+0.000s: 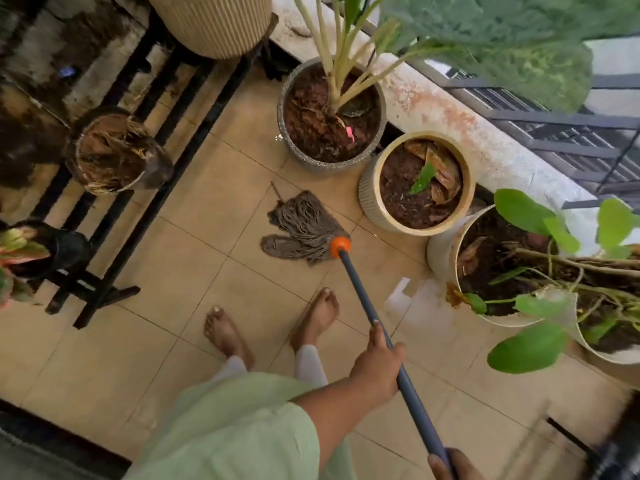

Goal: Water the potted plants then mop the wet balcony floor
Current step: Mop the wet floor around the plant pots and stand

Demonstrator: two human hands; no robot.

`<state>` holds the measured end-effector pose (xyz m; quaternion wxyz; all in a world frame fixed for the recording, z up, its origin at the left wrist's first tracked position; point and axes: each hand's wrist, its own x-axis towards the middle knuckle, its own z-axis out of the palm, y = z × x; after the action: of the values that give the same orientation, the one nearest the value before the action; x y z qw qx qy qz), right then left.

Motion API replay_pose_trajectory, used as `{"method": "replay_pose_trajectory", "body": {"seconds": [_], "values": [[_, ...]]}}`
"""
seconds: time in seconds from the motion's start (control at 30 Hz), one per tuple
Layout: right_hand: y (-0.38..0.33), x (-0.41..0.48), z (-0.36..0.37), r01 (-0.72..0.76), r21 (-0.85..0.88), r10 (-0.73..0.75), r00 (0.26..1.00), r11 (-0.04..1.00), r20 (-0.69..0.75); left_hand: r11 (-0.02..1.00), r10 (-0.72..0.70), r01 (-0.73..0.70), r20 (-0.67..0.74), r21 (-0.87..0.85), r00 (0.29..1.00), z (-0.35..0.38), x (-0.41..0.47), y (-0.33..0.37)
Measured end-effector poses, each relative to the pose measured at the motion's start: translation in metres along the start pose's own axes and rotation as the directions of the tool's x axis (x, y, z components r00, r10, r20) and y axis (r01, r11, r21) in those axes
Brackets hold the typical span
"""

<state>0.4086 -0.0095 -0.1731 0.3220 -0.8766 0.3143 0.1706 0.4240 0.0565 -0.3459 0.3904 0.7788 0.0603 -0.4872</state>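
Observation:
A grey string mop head [304,226] lies spread on the beige tiled floor [180,271], just left of the potted plants. Its orange collar [339,245] joins a blue-grey handle [363,299] that slants down to the lower right. My left hand [377,362] grips the handle at mid-length, with one finger laid along it. My right hand [450,465] holds the handle's upper end at the bottom edge of the view and is only partly visible. My bare feet [311,320] stand just behind the mop head.
Along the parapet stand a grey speckled pot [294,147], a cream pot [367,199] and a white pot [440,251] with leafy stems. A black slatted rack [114,216] on the left carries a brown pot [117,150] and a black pot [65,251]. A ribbed pot [214,22] stands at the top.

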Motion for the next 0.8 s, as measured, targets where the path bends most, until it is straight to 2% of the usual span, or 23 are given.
{"method": "replay_pose_trajectory", "body": {"seconds": [0.03,0.07,0.1,0.13,0.2,0.3,0.47,0.57,0.67,0.8], "values": [[0.004,0.008,-0.011,0.166,-0.306,-0.121,0.980,0.937,0.161,1.000,0.022,-0.022,0.009,0.014,1.000,-0.004,0.007,0.002],[0.018,0.015,-0.014,0.113,-0.448,0.091,0.908,0.887,0.409,0.999,0.034,-0.035,0.009,0.024,0.999,-0.008,0.015,0.003],[0.021,0.030,-0.008,0.078,-0.618,0.215,0.897,0.783,0.386,0.998,0.046,-0.046,-0.005,0.035,0.999,-0.015,0.021,0.002],[0.020,0.039,-0.002,0.094,-0.678,0.250,0.886,0.729,0.391,0.999,0.040,-0.040,-0.023,0.034,0.999,-0.026,0.026,0.002],[0.007,0.051,0.021,0.042,-0.610,0.251,0.887,0.792,0.387,0.997,0.039,-0.035,-0.073,0.065,0.997,-0.050,0.038,-0.003],[-0.003,0.069,0.048,0.139,-0.574,0.121,0.912,0.807,0.391,0.994,0.074,-0.063,-0.130,0.090,0.989,-0.090,0.059,-0.016],[-0.002,0.068,0.049,0.205,-0.611,0.060,0.921,0.764,0.384,0.982,0.114,-0.105,-0.046,0.159,0.992,-0.099,0.062,-0.020],[0.011,0.046,0.036,0.179,-0.630,0.138,0.897,0.756,0.420,0.975,0.088,-0.075,-0.053,0.211,0.995,-0.081,0.035,-0.016],[0.029,0.020,0.029,0.073,-0.662,0.299,0.852,0.746,0.430,0.958,0.060,-0.068,0.039,0.278,0.997,-0.048,0.008,-0.026],[0.039,-0.010,0.045,0.078,-0.730,0.408,0.786,0.679,0.464,0.972,0.019,-0.046,0.117,0.230,0.993,-0.023,-0.017,-0.062]]}}
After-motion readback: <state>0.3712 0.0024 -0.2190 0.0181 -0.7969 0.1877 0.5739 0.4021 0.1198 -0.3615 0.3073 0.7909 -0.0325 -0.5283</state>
